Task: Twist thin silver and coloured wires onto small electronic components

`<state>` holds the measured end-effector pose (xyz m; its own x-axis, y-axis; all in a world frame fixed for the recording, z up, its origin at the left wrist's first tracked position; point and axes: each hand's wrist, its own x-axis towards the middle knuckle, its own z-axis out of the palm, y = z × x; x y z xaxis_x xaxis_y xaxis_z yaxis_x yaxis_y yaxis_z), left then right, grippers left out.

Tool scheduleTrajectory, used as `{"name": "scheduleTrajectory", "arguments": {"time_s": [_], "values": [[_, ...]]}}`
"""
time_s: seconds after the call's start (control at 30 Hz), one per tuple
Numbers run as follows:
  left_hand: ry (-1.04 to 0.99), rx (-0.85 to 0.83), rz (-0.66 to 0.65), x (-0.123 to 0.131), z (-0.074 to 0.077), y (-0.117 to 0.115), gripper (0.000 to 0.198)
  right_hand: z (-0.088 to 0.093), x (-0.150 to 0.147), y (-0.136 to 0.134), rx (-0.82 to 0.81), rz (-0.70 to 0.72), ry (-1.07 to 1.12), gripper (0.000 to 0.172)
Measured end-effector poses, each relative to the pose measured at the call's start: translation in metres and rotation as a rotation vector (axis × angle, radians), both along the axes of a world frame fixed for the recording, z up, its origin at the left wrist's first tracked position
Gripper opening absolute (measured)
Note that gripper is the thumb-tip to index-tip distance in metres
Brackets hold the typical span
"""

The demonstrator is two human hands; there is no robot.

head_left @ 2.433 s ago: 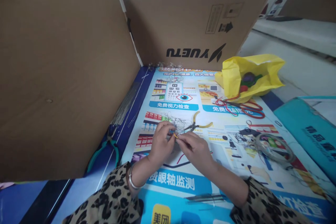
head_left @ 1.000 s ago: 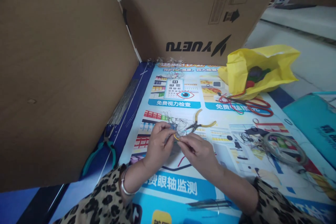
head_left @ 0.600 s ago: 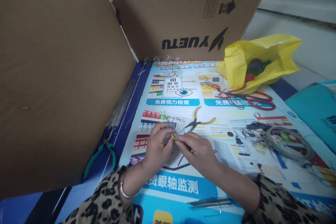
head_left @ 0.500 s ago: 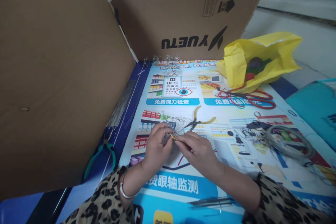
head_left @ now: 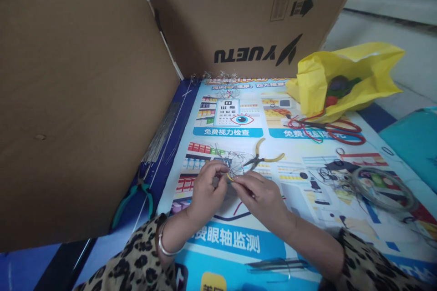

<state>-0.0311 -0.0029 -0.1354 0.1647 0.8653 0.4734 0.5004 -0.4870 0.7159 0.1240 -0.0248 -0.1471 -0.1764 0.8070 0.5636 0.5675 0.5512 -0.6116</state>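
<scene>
left hand (head_left: 205,191) + right hand (head_left: 262,198): fingers pinched on yellow ring (head_left: 229,177) | cardboard wall (head_left: 85,100) close left

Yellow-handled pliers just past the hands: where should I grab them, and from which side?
Take the pliers by the two yellow handles, coming from the right. The handles splay open toward the far right and lie clear on the poster, while the dark jaws point left into the wire tangle beside the right hand.

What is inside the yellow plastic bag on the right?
Through the mouth of the yellow plastic bag a dark purple round item, something green and something red show. What lies deeper is covered by the bag's folds.
</scene>
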Motion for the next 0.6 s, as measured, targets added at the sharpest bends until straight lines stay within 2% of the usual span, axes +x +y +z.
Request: {"name": "scheduleTrajectory", "arguments": {"time_s": [0.37,0.6], "values": [[0.08,0.106,-0.004,-0.0024,-0.0058,0.0029,0.018,0.0006,-0.0012,-0.0007,0.048,-0.009,-0.008,0.009],[0.016,0.034,-0.014,-0.0009,-0.0046,0.0019,0.017,0.001,-0.0011,0.0,0.039,-0.01,-0.012,0.009]]}}
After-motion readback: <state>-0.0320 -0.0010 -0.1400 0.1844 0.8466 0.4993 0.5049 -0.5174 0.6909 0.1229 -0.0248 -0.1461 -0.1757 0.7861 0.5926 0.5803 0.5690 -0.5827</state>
